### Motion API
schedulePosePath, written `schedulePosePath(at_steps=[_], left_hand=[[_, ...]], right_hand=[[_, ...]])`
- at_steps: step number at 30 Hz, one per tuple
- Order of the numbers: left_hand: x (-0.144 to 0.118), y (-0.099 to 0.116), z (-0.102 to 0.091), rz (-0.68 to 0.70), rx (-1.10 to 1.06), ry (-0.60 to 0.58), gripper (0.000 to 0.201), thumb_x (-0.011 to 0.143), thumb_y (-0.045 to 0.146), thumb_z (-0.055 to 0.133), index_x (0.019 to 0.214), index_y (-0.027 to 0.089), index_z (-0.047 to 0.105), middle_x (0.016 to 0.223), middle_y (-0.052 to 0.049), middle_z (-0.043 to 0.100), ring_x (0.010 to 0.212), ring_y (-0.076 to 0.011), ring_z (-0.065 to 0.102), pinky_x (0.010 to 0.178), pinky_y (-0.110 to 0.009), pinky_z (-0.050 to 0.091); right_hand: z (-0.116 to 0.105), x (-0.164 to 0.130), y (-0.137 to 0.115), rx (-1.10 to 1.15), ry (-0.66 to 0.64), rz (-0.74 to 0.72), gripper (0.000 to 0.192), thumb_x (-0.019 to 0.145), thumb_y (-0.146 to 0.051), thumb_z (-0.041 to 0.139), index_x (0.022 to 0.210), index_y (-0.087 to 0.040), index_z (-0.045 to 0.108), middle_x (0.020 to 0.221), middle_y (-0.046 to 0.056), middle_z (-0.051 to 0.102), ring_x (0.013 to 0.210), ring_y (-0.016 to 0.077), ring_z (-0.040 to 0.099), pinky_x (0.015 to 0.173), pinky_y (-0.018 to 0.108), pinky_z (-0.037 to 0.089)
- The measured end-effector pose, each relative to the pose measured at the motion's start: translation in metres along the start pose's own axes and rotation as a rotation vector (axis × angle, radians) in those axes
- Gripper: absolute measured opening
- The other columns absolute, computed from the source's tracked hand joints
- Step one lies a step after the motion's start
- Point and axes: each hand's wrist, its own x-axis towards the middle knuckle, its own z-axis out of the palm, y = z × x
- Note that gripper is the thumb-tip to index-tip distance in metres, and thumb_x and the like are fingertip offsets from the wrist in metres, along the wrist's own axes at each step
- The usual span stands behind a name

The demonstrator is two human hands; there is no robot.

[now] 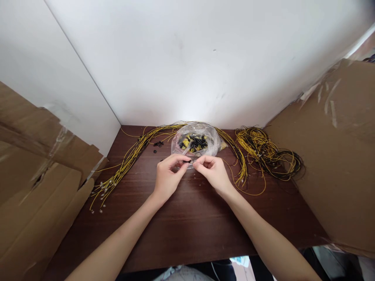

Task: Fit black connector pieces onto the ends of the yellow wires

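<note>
My left hand (pixel 170 171) pinches a small black part (pixel 186 161) between thumb and fingertips. Close by on the right, my right hand (pixel 213 172) is closed in a pinch on a thin black wire (pixel 198 153) that loops up above the fingers. The fingertips of both hands nearly meet over the table, just in front of a clear plastic bag (pixel 216 137). Inside the open bag lie many small black and yellow parts (pixel 197 143). The exact kind of the black part is too small to tell.
A bundle of yellow and black wires (pixel 131 153) with white ends arches behind the bag. Tangled wires (pixel 260 150) lie at the right. Loose black pieces (pixel 158 144) sit left of the bag on the brown table (pixel 187 226). Cardboard (pixel 336 156) stands on both sides.
</note>
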Motion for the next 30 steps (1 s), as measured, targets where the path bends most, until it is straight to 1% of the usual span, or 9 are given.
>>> schedulePosePath(at_steps=[4, 11, 22, 27, 30], left_hand=[[-0.0001, 0.0002, -0.0001, 0.009, -0.005, -0.003, 0.011, 0.078, 0.015, 0.059, 0.084, 0.018, 0.067, 0.088, -0.005, 0.067, 0.082, -0.0159, 0.062, 0.073, -0.026, 0.050], [-0.0003, 0.0011, -0.0001, 0.021, -0.013, 0.001, 0.011, 0.077, 0.016, 0.059, 0.084, 0.018, 0.068, 0.087, -0.005, 0.067, 0.082, -0.0159, 0.062, 0.073, -0.026, 0.050], [-0.0005, 0.0011, 0.0000, 0.031, -0.008, -0.032, 0.011, 0.078, 0.015, 0.059, 0.084, 0.018, 0.068, 0.087, -0.005, 0.067, 0.079, -0.0152, 0.061, 0.071, -0.026, 0.049], [-0.0004, 0.0004, 0.0002, 0.020, 0.013, -0.043, 0.010, 0.077, 0.018, 0.061, 0.084, 0.018, 0.068, 0.086, -0.005, 0.066, 0.073, -0.0142, 0.059, 0.067, -0.025, 0.048], [-0.0006, 0.0004, 0.0007, 0.016, 0.015, -0.049, 0.010, 0.077, 0.020, 0.062, 0.085, 0.018, 0.068, 0.085, -0.005, 0.066, 0.069, -0.0132, 0.057, 0.065, -0.024, 0.048]], right_hand=[[-0.0003, 0.0018, -0.0013, 0.076, 0.000, 0.101, 0.016, 0.064, -0.029, 0.064, 0.058, -0.015, 0.060, 0.050, -0.004, 0.049, 0.046, 0.0072, 0.037, 0.046, 0.022, 0.029], [0.0000, 0.0016, 0.0002, 0.123, -0.008, 0.168, 0.018, 0.063, -0.029, 0.065, 0.056, -0.014, 0.059, 0.045, -0.005, 0.045, 0.042, 0.0051, 0.032, 0.041, 0.020, 0.022], [0.0000, 0.0016, 0.0016, 0.126, 0.035, 0.162, 0.018, 0.063, -0.029, 0.066, 0.058, -0.013, 0.059, 0.046, -0.005, 0.045, 0.041, 0.0046, 0.032, 0.039, 0.019, 0.022], [-0.0003, 0.0012, 0.0032, 0.086, 0.055, 0.113, 0.019, 0.064, -0.030, 0.066, 0.058, -0.014, 0.059, 0.048, -0.004, 0.047, 0.043, 0.0052, 0.034, 0.039, 0.019, 0.025], [0.0004, 0.0011, 0.0034, 0.078, 0.072, 0.110, 0.020, 0.064, -0.031, 0.066, 0.057, -0.014, 0.059, 0.049, -0.004, 0.048, 0.043, 0.0054, 0.035, 0.039, 0.019, 0.026]])
